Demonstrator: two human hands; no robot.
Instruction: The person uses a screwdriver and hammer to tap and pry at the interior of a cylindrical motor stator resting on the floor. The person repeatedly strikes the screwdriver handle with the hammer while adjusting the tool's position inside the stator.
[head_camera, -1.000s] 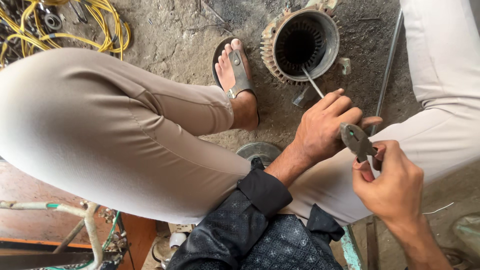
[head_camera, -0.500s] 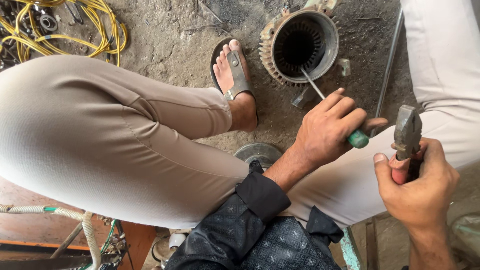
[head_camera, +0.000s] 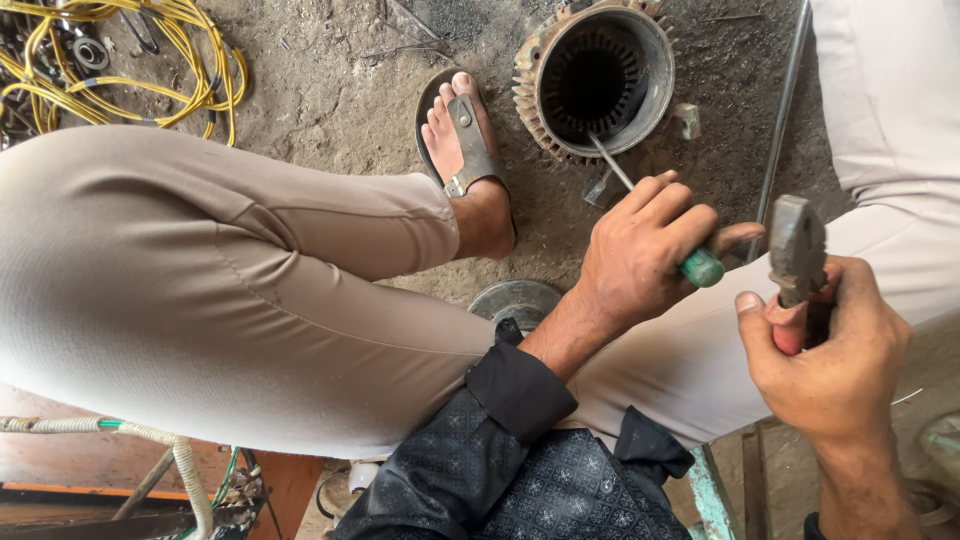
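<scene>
Your left hand (head_camera: 640, 260) is closed around a screwdriver (head_camera: 650, 215) with a green handle; its thin metal shaft goes up and left into the near rim of the round motor housing (head_camera: 600, 75), which stands on the dirty floor at the far side. Your right hand (head_camera: 835, 350) is closed on the red handles of the pliers (head_camera: 797, 265); their grey head points up, just right of the screwdriver handle, not touching it. No package, label or sign shows here.

Your foot in a sandal (head_camera: 465, 150) rests left of the housing. Yellow cables (head_camera: 150, 60) lie far left. A thin metal rod (head_camera: 780, 120) lies right of the housing, and a round metal cover (head_camera: 515, 300) is half hidden under your left wrist.

Compared with half a second ago, the pliers stay raised and both hands have hardly moved.
</scene>
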